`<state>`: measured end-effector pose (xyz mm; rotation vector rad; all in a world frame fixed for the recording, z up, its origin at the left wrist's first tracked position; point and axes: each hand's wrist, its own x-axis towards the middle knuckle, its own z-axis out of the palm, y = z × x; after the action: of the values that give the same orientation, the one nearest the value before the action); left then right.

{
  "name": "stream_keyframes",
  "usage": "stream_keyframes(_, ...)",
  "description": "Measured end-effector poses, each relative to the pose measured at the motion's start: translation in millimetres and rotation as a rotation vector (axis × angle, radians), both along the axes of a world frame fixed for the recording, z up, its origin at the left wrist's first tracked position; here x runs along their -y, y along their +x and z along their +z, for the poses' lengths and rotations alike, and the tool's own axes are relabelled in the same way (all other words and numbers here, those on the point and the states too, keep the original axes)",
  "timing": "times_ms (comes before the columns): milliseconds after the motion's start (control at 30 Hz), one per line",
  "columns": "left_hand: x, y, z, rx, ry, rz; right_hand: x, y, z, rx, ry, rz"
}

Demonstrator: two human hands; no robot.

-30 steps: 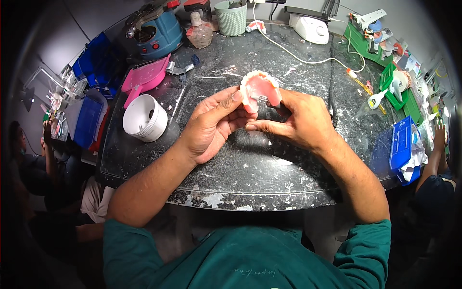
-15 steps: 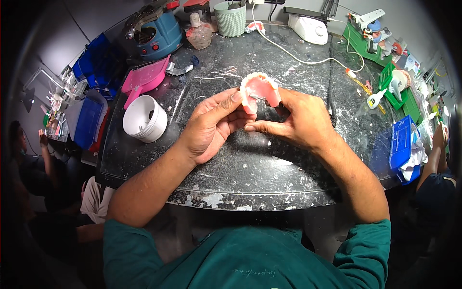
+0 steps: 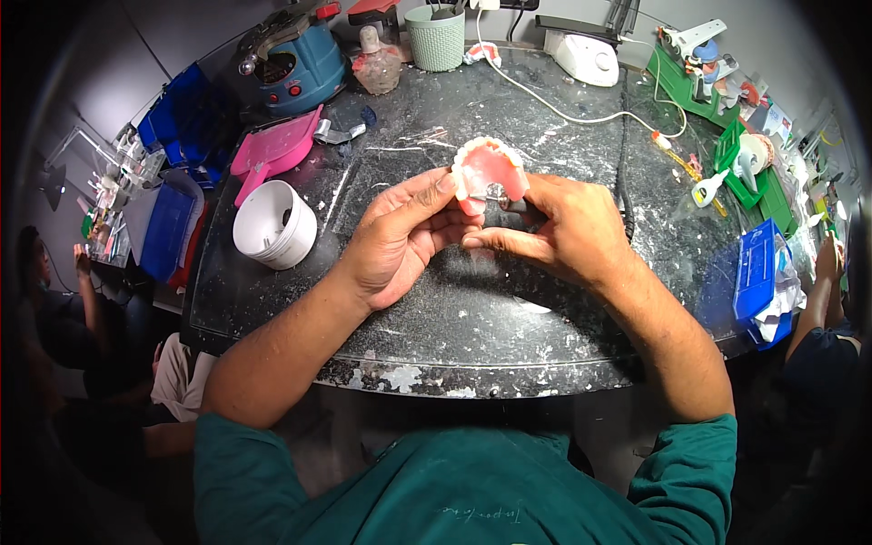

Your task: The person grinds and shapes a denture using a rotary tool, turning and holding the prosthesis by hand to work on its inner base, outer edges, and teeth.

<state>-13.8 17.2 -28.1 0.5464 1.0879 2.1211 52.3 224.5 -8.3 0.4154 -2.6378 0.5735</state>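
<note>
A pink denture (image 3: 490, 168) with a horseshoe row of pale teeth is held up over the middle of the bench. My left hand (image 3: 409, 222) pinches its left end between thumb and fingers. From the right, my right hand (image 3: 572, 222) is closed around a dark rotary handpiece (image 3: 514, 207), mostly hidden by the fingers. Its thin metal tip reaches the denture's open lower side; whether it touches I cannot tell. The right thumb extends toward the left fingertips.
Left on the dark, dusty bench (image 3: 436, 327) stand a white tub (image 3: 274, 225) and a pink dustpan (image 3: 277, 150). Behind are a blue machine (image 3: 304, 77) and a woven-pattern pot (image 3: 436, 41). A white cable (image 3: 554, 111) crosses rightward toward green trays (image 3: 740, 168). Other people sit at both sides.
The denture has tilted slightly in my left hand, and more of the handpiece and its metal tip shows beneath it. Both hands stay in nearly the same place.
</note>
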Motion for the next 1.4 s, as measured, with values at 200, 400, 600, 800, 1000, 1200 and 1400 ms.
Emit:
stream_keyframes(200, 3.1, -6.3, -9.3, -0.038, 0.017, -0.019, 1.2, 0.6, 2.8, -0.021, 0.014, 0.015)
stream_keyframes(400, 2.3, -6.2, -9.8, -0.041, 0.031, -0.021, 1.5, 1.3, 3.3, -0.032, -0.002, 0.012)
stream_keyframes(600, 2.4, -5.6, -8.4, -0.028, 0.029, -0.011, 1.6, 2.1, 5.7, -0.005, 0.04, -0.008)
stream_keyframes(800, 2.3, -3.2, -5.6, -0.028, 0.007, 0.004, 1.0, 1.6, 2.9, -0.069, 0.062, 0.001)
stream_keyframes(1000, 3.1, -2.8, -5.2, -0.021, -0.001, 0.013, 1.8, 2.2, 4.4, -0.054, 0.073, 0.009)
stream_keyframes(1200, 4.0, -4.1, -6.6, -0.037, 0.02, 0.0, 1.1, 1.0, 2.3, -0.03, 0.072, -0.001)
stream_keyframes(1400, 2.4, -3.7, -6.3, -0.047, 0.013, 0.005, -2.5, -1.3, -1.4, -0.048, 0.053, 0.012)
